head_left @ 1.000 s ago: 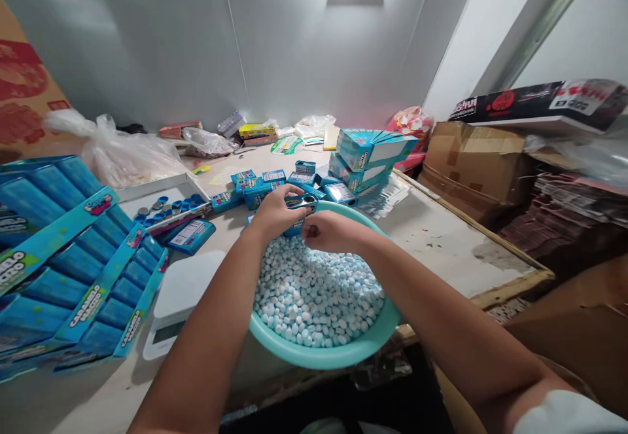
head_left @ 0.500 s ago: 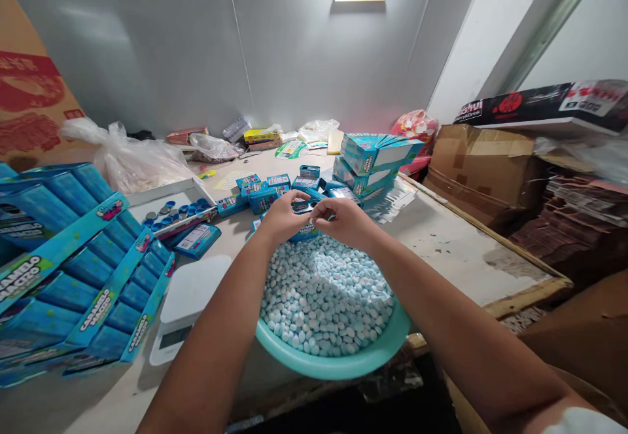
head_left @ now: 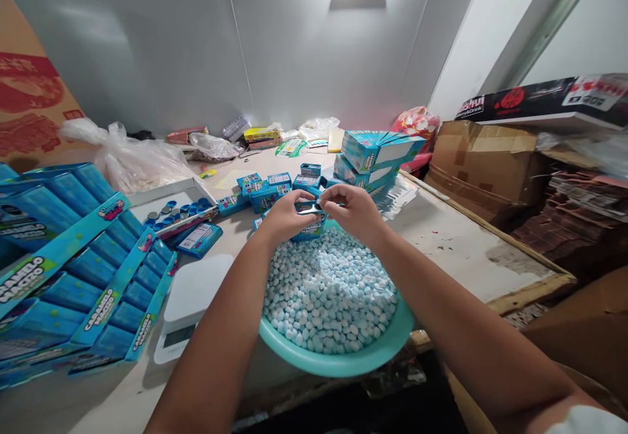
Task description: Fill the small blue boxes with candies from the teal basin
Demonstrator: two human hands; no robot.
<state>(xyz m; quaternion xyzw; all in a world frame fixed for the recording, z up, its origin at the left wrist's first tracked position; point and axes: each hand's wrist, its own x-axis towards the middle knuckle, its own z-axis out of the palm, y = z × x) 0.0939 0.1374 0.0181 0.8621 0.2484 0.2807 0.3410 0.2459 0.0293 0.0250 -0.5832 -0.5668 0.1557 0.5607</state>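
Note:
My left hand point(head_left: 284, 217) is closed around a small blue candy box point(head_left: 311, 230), held upright over the far side of a bowl. My right hand point(head_left: 352, 209) is at the box's top right corner, thumb and fingers pinched together. Something tiny shows at those fingertips, too small to name. Below both hands, the turquoise bowl point(head_left: 338, 368) is full of pale blue and white candies point(head_left: 331, 296). Just behind the hands lie several more blue candy boxes point(head_left: 265, 198).
To the left stand a white scale point(head_left: 196, 290), display boxes point(head_left: 105, 290) filled with blue packs, and a white tray point(head_left: 147, 192) holding round blue caps point(head_left: 193, 207). Stacked blue cartons point(head_left: 367, 152) are at the back right. Brown cardboard boxes point(head_left: 478, 162) stand beyond the table's right edge.
My right hand has shifted slightly right and up, uncovering more of the box's top and front. My left hand keeps its hold on the box.

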